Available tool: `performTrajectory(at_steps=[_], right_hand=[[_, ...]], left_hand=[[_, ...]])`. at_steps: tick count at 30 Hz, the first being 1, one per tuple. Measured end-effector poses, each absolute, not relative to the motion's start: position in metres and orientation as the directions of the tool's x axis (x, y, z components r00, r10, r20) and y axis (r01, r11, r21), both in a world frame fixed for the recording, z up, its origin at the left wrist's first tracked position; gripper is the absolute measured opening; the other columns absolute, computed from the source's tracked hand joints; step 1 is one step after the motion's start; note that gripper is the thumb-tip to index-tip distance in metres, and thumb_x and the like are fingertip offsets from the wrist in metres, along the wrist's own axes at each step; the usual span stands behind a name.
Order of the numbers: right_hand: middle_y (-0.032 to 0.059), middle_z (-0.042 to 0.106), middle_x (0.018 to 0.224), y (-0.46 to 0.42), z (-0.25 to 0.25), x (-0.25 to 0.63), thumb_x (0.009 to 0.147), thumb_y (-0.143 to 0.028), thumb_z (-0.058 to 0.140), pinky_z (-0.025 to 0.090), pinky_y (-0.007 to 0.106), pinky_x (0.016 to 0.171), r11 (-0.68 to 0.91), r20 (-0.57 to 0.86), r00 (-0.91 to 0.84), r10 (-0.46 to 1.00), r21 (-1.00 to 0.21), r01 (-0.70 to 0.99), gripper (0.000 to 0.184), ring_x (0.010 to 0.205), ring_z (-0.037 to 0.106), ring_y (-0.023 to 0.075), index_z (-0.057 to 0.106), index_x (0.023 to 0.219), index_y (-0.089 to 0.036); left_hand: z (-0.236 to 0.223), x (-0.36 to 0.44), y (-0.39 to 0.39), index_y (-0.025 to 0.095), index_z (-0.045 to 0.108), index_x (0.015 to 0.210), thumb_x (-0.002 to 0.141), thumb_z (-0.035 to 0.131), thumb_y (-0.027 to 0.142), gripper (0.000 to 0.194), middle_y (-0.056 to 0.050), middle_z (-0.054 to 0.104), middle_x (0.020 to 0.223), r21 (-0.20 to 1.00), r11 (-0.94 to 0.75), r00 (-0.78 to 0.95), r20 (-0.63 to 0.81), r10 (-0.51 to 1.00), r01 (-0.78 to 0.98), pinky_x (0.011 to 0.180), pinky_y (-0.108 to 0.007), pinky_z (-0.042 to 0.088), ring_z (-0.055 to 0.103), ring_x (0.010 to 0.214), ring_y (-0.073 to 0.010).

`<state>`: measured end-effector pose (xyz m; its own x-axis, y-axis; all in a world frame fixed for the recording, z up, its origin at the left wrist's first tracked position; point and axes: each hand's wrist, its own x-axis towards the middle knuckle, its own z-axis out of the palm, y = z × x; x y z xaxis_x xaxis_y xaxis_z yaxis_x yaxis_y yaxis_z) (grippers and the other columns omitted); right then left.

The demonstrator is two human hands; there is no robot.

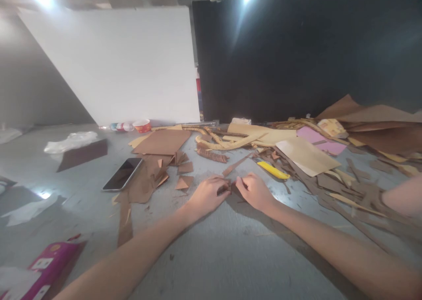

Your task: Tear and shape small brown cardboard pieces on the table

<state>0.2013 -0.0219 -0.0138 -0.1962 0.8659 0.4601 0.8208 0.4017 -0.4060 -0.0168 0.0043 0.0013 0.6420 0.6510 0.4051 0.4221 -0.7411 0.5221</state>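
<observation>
My left hand is curled on the grey table, fingertips and thumb closed on a small brown piece that is mostly hidden by the fingers. Just to its right, my right hand is also closed, thumb against the bent fingers; what it pinches, if anything, I cannot make out. A narrow brown strip lies beyond the gap between the hands. Behind my right hand rests a yellow utility knife. Small brown squares lie left of my left hand, and a ridged brown roll is farther back.
A phone lies at left beside brown scraps. At front left is a magenta tissue packet. Brown offcuts cover the right side, where another person's arm reaches in. White and black panels stand behind.
</observation>
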Motion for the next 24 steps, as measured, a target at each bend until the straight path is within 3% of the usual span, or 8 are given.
performTrajectory(at_steps=[3,6,8,10,16,20,24], right_hand=[[0.0019,0.058,0.057,-0.022,-0.012,0.201,0.111,-0.032,0.039,0.041,0.036,0.077,0.403,0.41,-0.223,0.885,-0.431,0.808,0.053,0.065,0.057,0.0215,0.049,0.06,-0.025],[0.004,0.071,0.082,-0.02,-0.013,0.201,0.111,-0.028,0.04,0.043,0.037,0.088,0.442,0.39,-0.273,0.879,-0.455,0.774,0.038,0.084,0.065,0.0222,0.068,0.085,-0.023],[0.0065,0.071,0.102,-0.018,-0.016,0.201,0.111,-0.029,0.044,0.042,0.04,0.096,0.463,0.396,-0.292,0.87,-0.457,0.759,0.028,0.099,0.065,0.023,0.071,0.104,-0.023],[0.0084,0.068,0.112,-0.015,-0.02,0.202,0.109,-0.032,0.049,0.042,0.043,0.1,0.456,0.397,-0.282,0.873,-0.46,0.762,0.022,0.106,0.064,0.0242,0.07,0.111,-0.024],[0.0073,0.064,0.11,-0.009,-0.028,0.204,0.107,-0.031,0.052,0.04,0.044,0.101,0.392,0.375,-0.212,0.902,-0.512,0.764,0.017,0.106,0.065,0.0239,0.064,0.099,-0.021],[0.0046,0.066,0.102,-0.009,-0.024,0.204,0.108,-0.032,0.051,0.04,0.042,0.098,0.387,0.346,-0.22,0.912,-0.551,0.74,0.021,0.101,0.065,0.0221,0.06,0.092,-0.022],[0.0067,0.066,0.104,-0.01,-0.025,0.203,0.105,-0.029,0.054,0.039,0.045,0.097,0.344,0.383,-0.161,0.909,-0.478,0.808,0.015,0.107,0.062,0.0265,0.06,0.094,-0.022]], left_hand=[[0.004,-0.018,0.003,0.025,0.075,0.102,0.096,0.07,0.023,0.008,-0.004,0.078,0.113,0.563,-0.697,0.632,0.355,0.689,0.444,0.101,-0.042,0.058,0.071,0.113,-0.025],[0.004,-0.018,0.003,0.025,0.074,0.108,0.096,0.07,0.02,0.013,-0.004,0.077,0.116,0.567,-0.69,0.639,0.335,0.693,0.451,0.099,-0.04,0.058,0.071,0.111,-0.0241],[0.003,-0.018,0.004,0.025,0.073,0.11,0.097,0.07,0.021,0.014,-0.004,0.077,0.115,0.561,-0.7,0.645,0.344,0.682,0.441,0.099,-0.04,0.058,0.071,0.111,-0.0239],[0.001,-0.018,0.005,0.025,0.073,0.11,0.097,0.072,0.024,0.014,-0.005,0.076,0.118,0.551,-0.714,0.634,0.379,0.675,0.431,0.102,-0.042,0.057,0.069,0.117,-0.0253],[-0.006,-0.018,0.012,0.023,0.074,0.11,0.086,0.087,0.031,0.028,-0.009,0.074,0.124,0.513,-0.721,0.585,0.434,0.685,0.465,0.11,-0.049,0.052,0.062,0.127,-0.0295],[-0.008,-0.019,0.013,0.023,0.076,0.105,0.09,0.084,0.03,0.018,-0.008,0.076,0.12,0.511,-0.743,0.614,0.437,0.657,0.432,0.11,-0.047,0.053,0.063,0.125,-0.0282],[-0.006,-0.018,0.012,0.024,0.078,0.101,0.094,0.079,0.03,0.01,-0.007,0.077,0.118,0.516,-0.75,0.629,0.433,0.646,0.415,0.11,-0.046,0.053,0.064,0.123,-0.0268]])
